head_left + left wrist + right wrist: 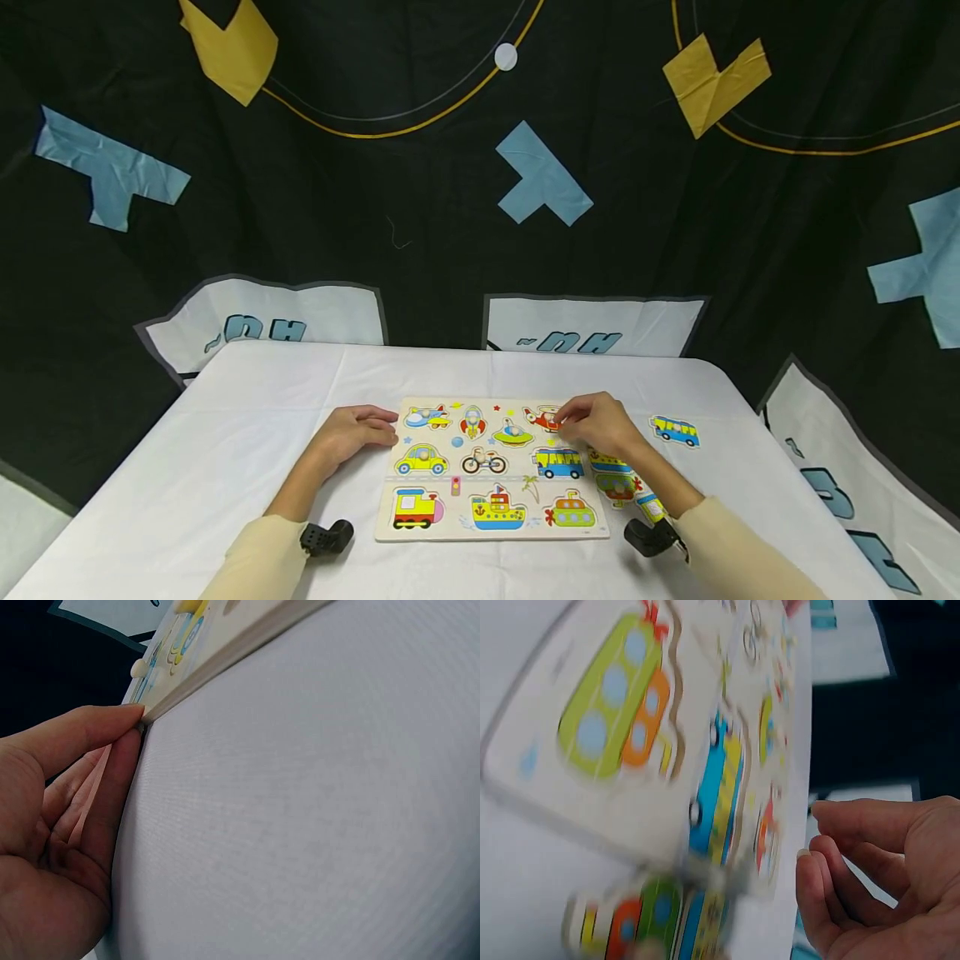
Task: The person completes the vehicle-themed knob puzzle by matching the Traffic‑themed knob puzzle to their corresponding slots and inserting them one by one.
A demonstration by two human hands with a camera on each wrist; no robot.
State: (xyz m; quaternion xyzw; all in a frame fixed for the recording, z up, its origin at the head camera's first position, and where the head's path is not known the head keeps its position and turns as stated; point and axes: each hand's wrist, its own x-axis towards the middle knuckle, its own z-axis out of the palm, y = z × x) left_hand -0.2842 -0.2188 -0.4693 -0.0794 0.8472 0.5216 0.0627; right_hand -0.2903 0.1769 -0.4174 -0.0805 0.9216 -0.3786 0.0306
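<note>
A wooden puzzle board (517,492) with vehicle pictures lies in front of me. My left hand (352,433) is at its upper left edge. In the left wrist view the thumb and index finger of the left hand (67,795) pinch the board's edge (217,664). My right hand (600,425) is over the board's upper right corner, fingertips overlapping the red helicopter (542,418). The right wrist view shows the right hand (877,877) loosely curled, with a gap between thumb and fingers and nothing held. Knobs stand on pieces such as the yellow car (422,459).
Right of the board lie a loose bus piece (675,431), a submarine piece (617,487), a ship piece (606,462) and a train piece (651,506), partly hidden by the right arm. A white cloth covers the table (187,467); a dark curtain (420,208) hangs behind.
</note>
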